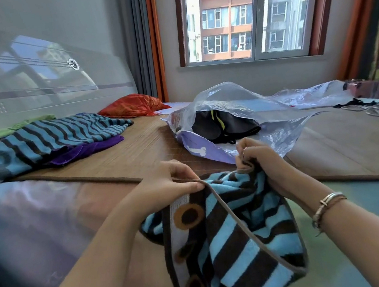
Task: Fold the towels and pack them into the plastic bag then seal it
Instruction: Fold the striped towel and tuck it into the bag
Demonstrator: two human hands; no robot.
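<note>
I see the striped towel, blue and brown with a border of brown dots, hanging bunched in front of the person at the near edge of the bed; it is unfolded, draping down from its top hem. The left hand pinches that hem between thumb and fingers; the right hand grips a gathered corner of the same towel, fingers curled round the cloth; a bracelet sits on the right wrist.

I judge the step in hand to be the start of a fold: finding the corners and pulling the hem straight; the next move calls for the two hands to part along the hem until the towel hangs flat, then bring edge to edge.

Just beyond the hands lies the plastic bag, clear, its mouth open toward the person, with something dark already inside; what it is I cannot tell. It rests on a bamboo mat. To the left, well apart, more towels wait in a pile: striped, purple, green; past them an orange pillow by the headboard; a window looks onto buildings.
</note>
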